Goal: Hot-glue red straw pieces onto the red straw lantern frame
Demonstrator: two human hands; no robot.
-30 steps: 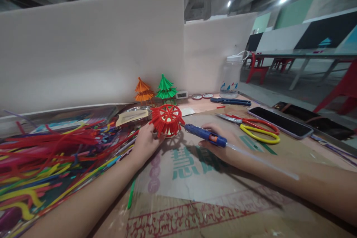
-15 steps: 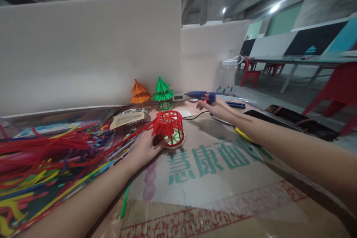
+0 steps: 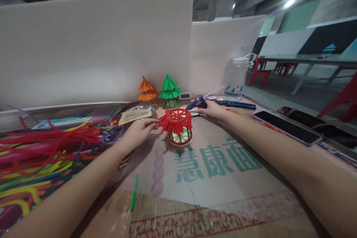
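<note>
A small red pavilion model (image 3: 178, 121) made of red strips, with an open spoked top and a pale round base, stands on the plastic-covered table. At the left edge of its fringed roof, my left hand (image 3: 141, 131) is closed in a pinch; what its fingertips hold cannot be made out against the red. My right hand (image 3: 213, 110) lies behind and right of the model, closed around a blue glue gun (image 3: 197, 102). Its nozzle points left and down, and a pale glue stick (image 3: 214, 91) sticks out behind. Orange (image 3: 147, 91) and green (image 3: 169, 92) tiered models stand at the back.
Many coloured strips (image 3: 55, 145) pile up on the left. Beside them is a metal dish (image 3: 152, 108) with a pale sheet. A bottle (image 3: 235, 78), blue-handled pliers (image 3: 237, 104) and a phone (image 3: 287, 127) stand or lie right. A green strip (image 3: 134, 192) lies in front.
My left hand has drawn back from the model's base to the roof's left edge. My right hand has lowered the glue gun to the table, nozzle tipped down. The view has turned slightly left.
</note>
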